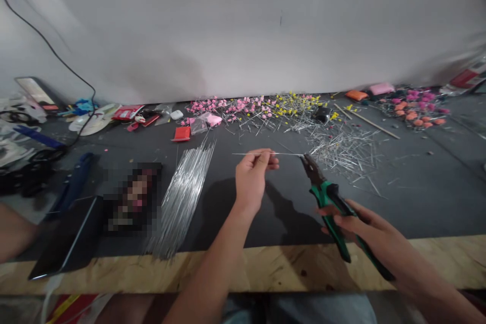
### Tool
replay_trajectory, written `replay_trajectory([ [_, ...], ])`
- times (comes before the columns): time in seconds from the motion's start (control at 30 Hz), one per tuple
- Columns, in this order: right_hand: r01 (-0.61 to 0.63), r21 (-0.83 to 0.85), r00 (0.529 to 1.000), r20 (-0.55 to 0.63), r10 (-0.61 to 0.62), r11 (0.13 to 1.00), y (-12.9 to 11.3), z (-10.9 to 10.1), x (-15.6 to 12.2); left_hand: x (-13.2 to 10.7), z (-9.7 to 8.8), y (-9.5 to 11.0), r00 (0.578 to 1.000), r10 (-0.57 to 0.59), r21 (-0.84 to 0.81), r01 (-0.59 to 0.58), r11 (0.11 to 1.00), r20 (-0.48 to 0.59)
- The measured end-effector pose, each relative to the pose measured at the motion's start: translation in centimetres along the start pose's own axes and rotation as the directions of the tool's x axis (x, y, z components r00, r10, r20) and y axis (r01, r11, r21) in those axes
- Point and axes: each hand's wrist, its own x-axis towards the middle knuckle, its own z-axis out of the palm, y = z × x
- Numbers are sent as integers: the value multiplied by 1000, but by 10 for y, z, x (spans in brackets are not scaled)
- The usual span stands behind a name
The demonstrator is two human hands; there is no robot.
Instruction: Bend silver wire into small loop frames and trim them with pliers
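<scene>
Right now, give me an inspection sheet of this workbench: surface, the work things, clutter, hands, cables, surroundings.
Surface: dark mat on a bare plywood bench edge.
Work things: thin wire held level; green-handled pliers, nose at the wire's right end; bundle of long wires to the left.
Clutter: cut wire pieces; pink and yellow headed pins along the back; orange and pink ones far right; red packets; tablet.
Hands: left hand pinches the wire; right hand grips the pliers.
Cables: black cable down the wall.
Surroundings: plain white wall; another person's arm at far left.
</scene>
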Motion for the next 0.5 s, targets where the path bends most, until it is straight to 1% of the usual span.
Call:
replay_trajectory([
  [0.07,66,-156,996,-45,-74,986,3,-13,1,12,-10,1,999,-16,-51,14,999,-39],
  [0.1,101,-255,990,-71,-123,961,5,-20,2,17,-16,1,999,-15,-70,11,997,-50],
  [0.17,157,-463,972,-85,-220,872,12,-33,5,27,-29,0,999,-7,-110,2,994,-44],
  [0.23,214,-623,948,-54,-315,753,22,-42,12,34,-40,-2,999,-23,-138,19,990,-31],
  [0.3,283,-702,912,-15,-411,653,35,-48,20,37,-48,-5,999,-48,-158,45,986,-14],
  [0.4,359,-751,843,6,-537,555,53,-53,31,36,-56,-8,996,-89,-179,92,980,24],
  [0.43,365,-764,831,9,-557,532,58,-54,33,35,-57,-9,993,-110,-183,116,976,42],
  [0.5,351,-797,833,27,-553,490,65,-56,35,33,-60,-9,984,-160,-185,171,968,74],
])
